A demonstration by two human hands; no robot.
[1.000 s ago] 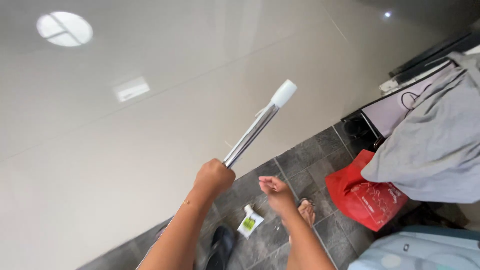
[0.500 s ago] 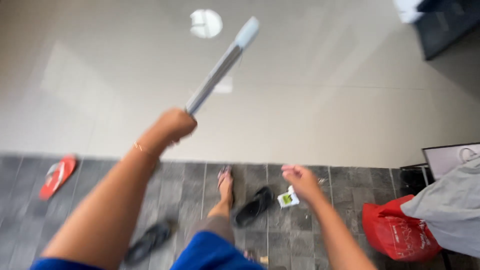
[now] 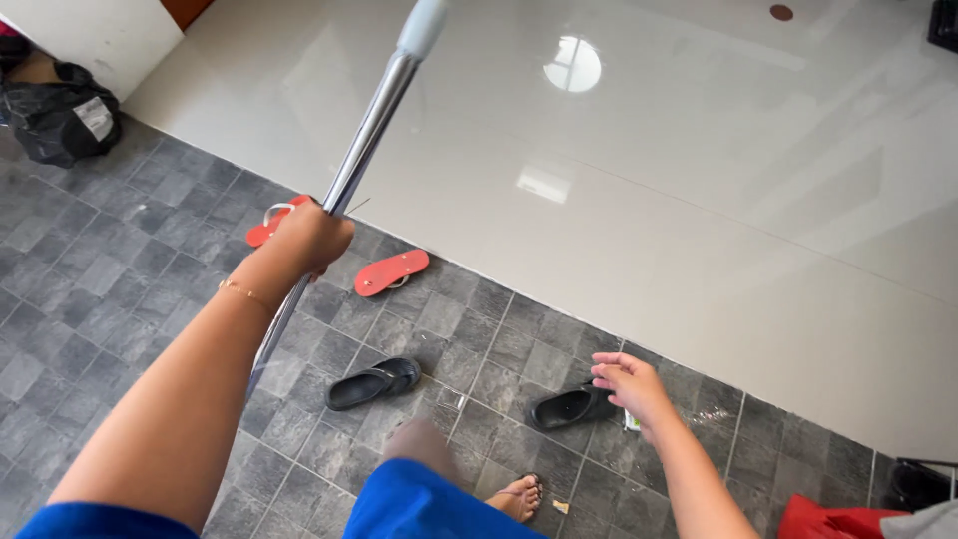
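Left hand (image 3: 311, 237) grips a metal pole (image 3: 364, 140), fingers wrapped round it, slanting up over the grey tiles (image 3: 120, 260) near the pale floor's edge; right hand (image 3: 631, 386) hangs loosely open, empty, above a black sandal (image 3: 569, 406).

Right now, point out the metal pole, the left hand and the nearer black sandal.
metal pole (image 3: 371, 125), head view, on the shiny shaft above the grip.
left hand (image 3: 311, 235), head view, on the knuckles.
black sandal (image 3: 371, 383), head view, on its strap.

Red sandals (image 3: 391, 271), black sandals (image 3: 374, 383), silver pole (image 3: 364, 145), grey tiles (image 3: 120, 260)
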